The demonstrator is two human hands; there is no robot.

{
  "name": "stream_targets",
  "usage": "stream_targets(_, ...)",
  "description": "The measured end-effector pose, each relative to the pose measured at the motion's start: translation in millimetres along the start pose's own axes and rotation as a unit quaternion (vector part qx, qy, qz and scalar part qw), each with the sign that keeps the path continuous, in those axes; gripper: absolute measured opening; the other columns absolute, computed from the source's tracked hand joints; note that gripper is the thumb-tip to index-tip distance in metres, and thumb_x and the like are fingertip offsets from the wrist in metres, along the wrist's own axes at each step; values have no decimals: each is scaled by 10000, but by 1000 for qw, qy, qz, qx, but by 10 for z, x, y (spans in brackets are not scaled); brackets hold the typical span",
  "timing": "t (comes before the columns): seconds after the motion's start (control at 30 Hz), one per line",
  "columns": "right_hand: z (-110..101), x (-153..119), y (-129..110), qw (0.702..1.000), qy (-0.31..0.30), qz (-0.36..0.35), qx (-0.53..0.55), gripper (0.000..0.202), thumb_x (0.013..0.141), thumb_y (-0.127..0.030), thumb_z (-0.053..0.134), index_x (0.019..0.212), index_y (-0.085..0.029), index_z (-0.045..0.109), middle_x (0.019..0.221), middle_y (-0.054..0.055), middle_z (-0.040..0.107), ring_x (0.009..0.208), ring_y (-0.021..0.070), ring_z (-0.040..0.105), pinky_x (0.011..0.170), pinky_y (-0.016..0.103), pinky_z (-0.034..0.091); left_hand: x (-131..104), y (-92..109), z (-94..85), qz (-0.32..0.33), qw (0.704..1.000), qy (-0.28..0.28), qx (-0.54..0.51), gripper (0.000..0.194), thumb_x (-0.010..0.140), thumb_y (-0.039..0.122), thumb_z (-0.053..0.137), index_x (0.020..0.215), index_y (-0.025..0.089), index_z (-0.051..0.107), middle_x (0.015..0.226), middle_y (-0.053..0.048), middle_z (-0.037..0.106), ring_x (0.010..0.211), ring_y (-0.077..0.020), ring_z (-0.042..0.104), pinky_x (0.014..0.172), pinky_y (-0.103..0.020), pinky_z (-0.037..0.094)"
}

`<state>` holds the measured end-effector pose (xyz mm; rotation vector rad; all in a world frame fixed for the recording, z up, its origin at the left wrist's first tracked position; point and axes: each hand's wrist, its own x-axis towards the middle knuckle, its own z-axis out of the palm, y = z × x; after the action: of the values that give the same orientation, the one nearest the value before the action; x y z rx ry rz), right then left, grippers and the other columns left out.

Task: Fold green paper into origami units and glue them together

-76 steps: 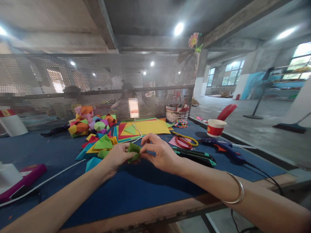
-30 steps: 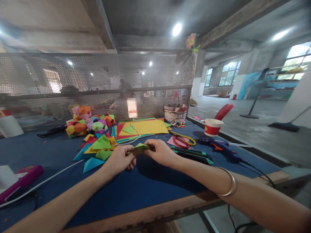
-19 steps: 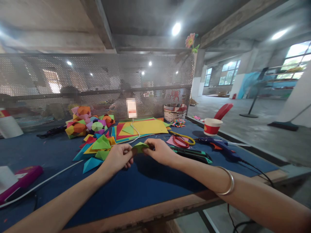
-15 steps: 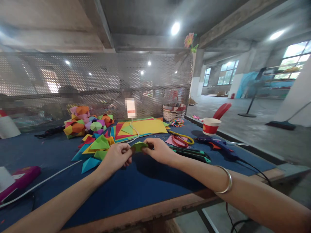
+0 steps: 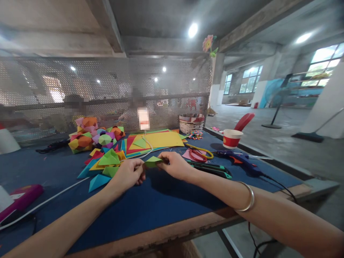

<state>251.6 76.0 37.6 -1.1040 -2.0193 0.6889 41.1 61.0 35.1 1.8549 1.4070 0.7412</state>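
The left hand (image 5: 130,171) and right hand (image 5: 176,165) are holding 1 folded green paper piece (image 5: 153,162) between them above the blue worktop (image 5: 150,211), each grip pinching 1 end. Folded paper pieces (image 5: 109,160) are lying beside the left hand; 1 glue gun (image 5: 243,162) and 1 paper cup (image 5: 231,139) are resting farther right.

Blue-topped table full of paper craft

The table (image 5: 172,215) carries paper balls (image 5: 88,136) at far left, folded pieces (image 5: 109,161) nearer, stacked sheets (image 5: 163,139) centrally, and scissors (image 5: 201,154), cutters (image 5: 211,169), glue gun (image 5: 242,161) and cup (image 5: 232,138) on the right.
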Motion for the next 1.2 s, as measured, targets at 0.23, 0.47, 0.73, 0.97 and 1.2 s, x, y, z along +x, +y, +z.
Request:
stream_targets(0.23,4,17,38,1000,-3,10,-10,114,873,-105,666,796,-156,732,723,20,728,654,145,592,644,264,410,10,-15,-64,4,999,19,34,296,1034,378,674,849,149,653,700,48,641,578,-109,621,592,-257,553)
stream_targets(0.47,7,24,49,1000,-13,18,-15,100,891,-95,666,830,-143,729,750,34,744,670,141,602,642,260,422,10,-11,-73,-1,998,-6,70,263,1054,375,643,935,142,672,766,28,670,611,-113,640,613,-267,571)
stream_targets(0.73,15,18,56,999,-27,15,-23,89,945,-177,715,862,-144,710,747,-18,706,688,138,645,702,286,517,-27,53,-136,36,988,5,151,311,1021,368,688,799,154,647,692,48,638,586,-114,611,619,-269,547)
stream_targets(0.97,-19,52,98,999,-32,29,-34,200,1011,-315,697,903,-147,686,818,-13,690,748,144,669,769,328,579,-8,10,-203,43,983,15,176,319,1019,378,689,795,155,645,674,55,620,556,-107,585,591,-259,528)
stream_targets(1.2,-7,57,127,999,-13,30,-7,128,916,-99,656,810,-154,701,734,9,714,687,143,624,668,264,459,22,28,-218,94,985,45,139,232,991,348,713,861,160,675,795,17,691,734,-160,671,761,-339,570)
